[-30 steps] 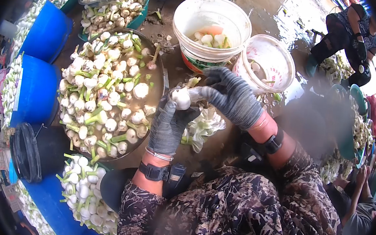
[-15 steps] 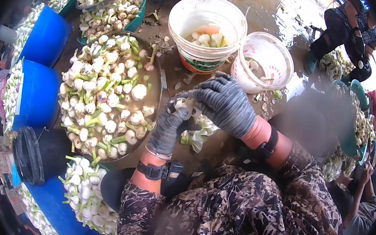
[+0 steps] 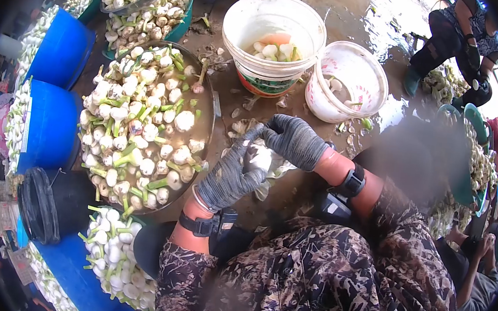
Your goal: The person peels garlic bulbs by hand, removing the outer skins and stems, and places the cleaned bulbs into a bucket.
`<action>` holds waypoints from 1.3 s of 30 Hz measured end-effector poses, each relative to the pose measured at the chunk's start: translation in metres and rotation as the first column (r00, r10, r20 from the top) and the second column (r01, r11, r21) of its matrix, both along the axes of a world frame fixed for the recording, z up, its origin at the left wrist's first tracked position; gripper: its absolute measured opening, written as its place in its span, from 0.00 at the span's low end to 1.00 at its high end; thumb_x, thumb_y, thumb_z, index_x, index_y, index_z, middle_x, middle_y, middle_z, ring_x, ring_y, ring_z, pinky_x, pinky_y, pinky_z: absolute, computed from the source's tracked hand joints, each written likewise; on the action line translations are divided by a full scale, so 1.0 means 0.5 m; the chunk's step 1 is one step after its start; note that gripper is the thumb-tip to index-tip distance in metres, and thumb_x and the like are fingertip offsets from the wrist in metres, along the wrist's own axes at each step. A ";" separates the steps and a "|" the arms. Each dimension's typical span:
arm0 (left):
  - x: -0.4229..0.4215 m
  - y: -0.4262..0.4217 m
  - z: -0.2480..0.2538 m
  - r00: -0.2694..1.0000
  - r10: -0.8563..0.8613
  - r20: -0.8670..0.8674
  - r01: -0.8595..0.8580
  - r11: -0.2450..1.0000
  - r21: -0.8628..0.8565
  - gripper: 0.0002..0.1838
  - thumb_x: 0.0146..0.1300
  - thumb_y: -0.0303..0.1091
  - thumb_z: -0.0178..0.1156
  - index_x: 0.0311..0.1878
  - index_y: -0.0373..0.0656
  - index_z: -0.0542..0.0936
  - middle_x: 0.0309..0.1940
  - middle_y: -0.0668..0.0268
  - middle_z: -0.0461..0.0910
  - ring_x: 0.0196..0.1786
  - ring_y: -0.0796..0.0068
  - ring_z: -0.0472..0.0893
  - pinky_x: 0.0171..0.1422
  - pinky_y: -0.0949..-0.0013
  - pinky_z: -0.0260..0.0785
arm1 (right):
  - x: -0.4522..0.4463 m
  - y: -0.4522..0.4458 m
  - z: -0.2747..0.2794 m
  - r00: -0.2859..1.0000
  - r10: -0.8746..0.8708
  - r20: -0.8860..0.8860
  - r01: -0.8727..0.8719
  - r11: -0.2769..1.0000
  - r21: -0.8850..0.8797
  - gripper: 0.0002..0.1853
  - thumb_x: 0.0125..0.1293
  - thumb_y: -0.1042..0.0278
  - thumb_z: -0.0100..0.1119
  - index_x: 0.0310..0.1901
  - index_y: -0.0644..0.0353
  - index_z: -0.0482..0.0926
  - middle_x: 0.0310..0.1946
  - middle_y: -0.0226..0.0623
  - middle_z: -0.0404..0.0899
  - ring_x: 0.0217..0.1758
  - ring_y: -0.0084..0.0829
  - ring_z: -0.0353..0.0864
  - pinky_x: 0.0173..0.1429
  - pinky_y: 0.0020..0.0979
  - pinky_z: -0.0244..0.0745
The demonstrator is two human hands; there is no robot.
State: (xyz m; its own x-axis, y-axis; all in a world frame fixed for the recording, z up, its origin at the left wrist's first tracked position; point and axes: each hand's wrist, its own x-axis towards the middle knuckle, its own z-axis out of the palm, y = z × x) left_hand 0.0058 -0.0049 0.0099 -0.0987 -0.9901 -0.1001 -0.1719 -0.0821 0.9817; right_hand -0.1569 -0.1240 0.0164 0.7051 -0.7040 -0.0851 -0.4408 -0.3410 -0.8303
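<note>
Both hands wear grey gloves and meet low above the wet floor. My left hand (image 3: 232,175) is closed around a white garlic bulb (image 3: 258,157), its thumb along the near side. My right hand (image 3: 299,142) has its fingers curled and pinched at the top of the same bulb, touching my left fingertips; the exact grip is partly hidden. Pale garlic peelings (image 3: 265,187) lie beneath the hands. To the left is a wide round pan (image 3: 209,116) of garlic bulbs with green stems, standing in murky water.
Ahead stand a white bucket (image 3: 236,34) with peeled garlic in water and a smaller white bucket (image 3: 364,76) with a few pieces. Blue tubs (image 3: 61,47), a black bucket (image 3: 40,207) and a heap of cleaned bulbs (image 3: 117,251) line the left. A co-worker (image 3: 451,49) sits at far right.
My right hand has drawn lower and its fingers have curled in. My left hand has turned and shifted slightly right, showing more of the white bulb.
</note>
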 end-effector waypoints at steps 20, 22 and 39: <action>0.003 0.011 0.013 0.994 0.033 0.109 -0.039 0.998 0.048 0.47 0.61 0.29 0.63 0.77 0.40 0.45 0.62 0.51 0.72 0.61 0.67 0.76 0.65 0.66 0.68 | -0.034 0.007 0.063 0.939 0.261 0.222 -0.204 0.947 -0.248 0.17 0.60 0.60 0.69 0.48 0.57 0.80 0.39 0.40 0.80 0.44 0.40 0.81 0.51 0.36 0.76; -0.004 0.010 0.004 0.998 0.060 -0.021 -0.060 0.998 0.001 0.47 0.61 0.28 0.64 0.77 0.41 0.45 0.54 0.56 0.78 0.54 0.71 0.79 0.61 0.67 0.71 | -0.025 0.015 0.064 0.925 0.281 0.255 -0.206 0.936 -0.284 0.14 0.57 0.61 0.69 0.42 0.56 0.81 0.35 0.42 0.78 0.41 0.47 0.79 0.47 0.40 0.76; -0.003 0.005 0.010 0.979 0.131 0.157 -0.091 0.967 -0.238 0.43 0.57 0.26 0.60 0.75 0.41 0.52 0.63 0.54 0.67 0.64 0.61 0.70 0.70 0.63 0.63 | -0.040 0.015 0.037 0.973 0.174 0.154 -0.173 0.985 -0.022 0.20 0.62 0.57 0.67 0.49 0.62 0.78 0.39 0.46 0.84 0.44 0.44 0.85 0.48 0.37 0.79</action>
State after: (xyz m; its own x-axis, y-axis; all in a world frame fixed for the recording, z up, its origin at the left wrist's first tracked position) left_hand 0.0044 -0.0024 0.0147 0.0116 -0.9922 0.1239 -0.3404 0.1125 0.9335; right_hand -0.1770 -0.1164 0.0348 0.8208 -0.5698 0.0396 -0.2410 -0.4083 -0.8805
